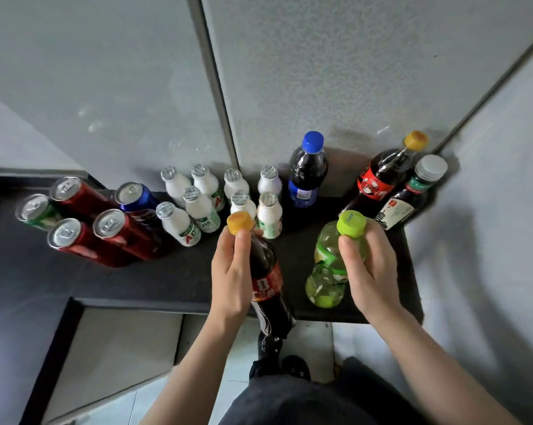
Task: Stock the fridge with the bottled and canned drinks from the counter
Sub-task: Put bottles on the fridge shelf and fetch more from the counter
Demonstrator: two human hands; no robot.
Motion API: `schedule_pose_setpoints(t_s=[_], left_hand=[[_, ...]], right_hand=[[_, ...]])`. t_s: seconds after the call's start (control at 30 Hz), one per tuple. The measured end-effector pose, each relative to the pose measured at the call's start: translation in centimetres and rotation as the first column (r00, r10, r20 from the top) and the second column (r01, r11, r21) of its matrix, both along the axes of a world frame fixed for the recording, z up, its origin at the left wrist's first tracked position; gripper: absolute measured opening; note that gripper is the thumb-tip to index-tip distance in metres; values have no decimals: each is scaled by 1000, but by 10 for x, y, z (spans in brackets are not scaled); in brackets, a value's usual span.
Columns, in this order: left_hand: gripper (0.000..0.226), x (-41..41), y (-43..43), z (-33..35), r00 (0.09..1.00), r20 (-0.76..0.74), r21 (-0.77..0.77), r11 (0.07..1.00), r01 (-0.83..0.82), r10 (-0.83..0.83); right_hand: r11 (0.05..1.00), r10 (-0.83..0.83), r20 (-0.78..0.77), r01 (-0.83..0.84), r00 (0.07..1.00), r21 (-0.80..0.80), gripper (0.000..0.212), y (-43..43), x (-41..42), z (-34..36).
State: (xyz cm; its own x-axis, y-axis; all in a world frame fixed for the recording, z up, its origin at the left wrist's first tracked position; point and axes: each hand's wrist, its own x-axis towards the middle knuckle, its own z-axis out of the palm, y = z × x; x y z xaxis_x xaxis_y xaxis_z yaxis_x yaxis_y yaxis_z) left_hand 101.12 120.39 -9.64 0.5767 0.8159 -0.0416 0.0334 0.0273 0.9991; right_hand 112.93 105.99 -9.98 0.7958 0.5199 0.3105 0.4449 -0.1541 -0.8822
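The step in hand looks like lifting a pair: the left hand point(231, 271) grips a yellow-capped cola bottle point(266, 277) by the neck, in front of the blue-capped bottle point(306, 176), and the right hand point(369, 271) grips the green bottle point(325, 280) of pale drink, front-right of it. Next, I judge, both go upright to the fridge, which is out of view. Sealed white bottles point(204, 204) and cans point(105, 228) stand left of the blue-capped bottle on the counter point(173, 271), with two dark bottles point(378, 176) to its right.
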Motion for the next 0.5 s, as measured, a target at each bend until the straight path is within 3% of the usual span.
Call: schedule_pose_setpoints(t_s=[0.2,0.27,0.37,0.5], left_hand=[[33,-60,-15,1,958,-67,-54,958,-283,279],[44,-87,-25,-4,922,-74,-51,922,-384,380],[49,-132,-45,-16,840,-82,-80,837,-542,536],[27,-189,-83,-30,670,-143,-117,660,-742,729]], right_hand=[[983,147,-1,-146,989,107,18,16,-16,1],[972,203,7,-203,979,121,21,22,-26,-5],[942,321,-79,-309,944,130,20,28,-48,-20],[872,490,-159,-479,857,106,19,31,-91,-42]])
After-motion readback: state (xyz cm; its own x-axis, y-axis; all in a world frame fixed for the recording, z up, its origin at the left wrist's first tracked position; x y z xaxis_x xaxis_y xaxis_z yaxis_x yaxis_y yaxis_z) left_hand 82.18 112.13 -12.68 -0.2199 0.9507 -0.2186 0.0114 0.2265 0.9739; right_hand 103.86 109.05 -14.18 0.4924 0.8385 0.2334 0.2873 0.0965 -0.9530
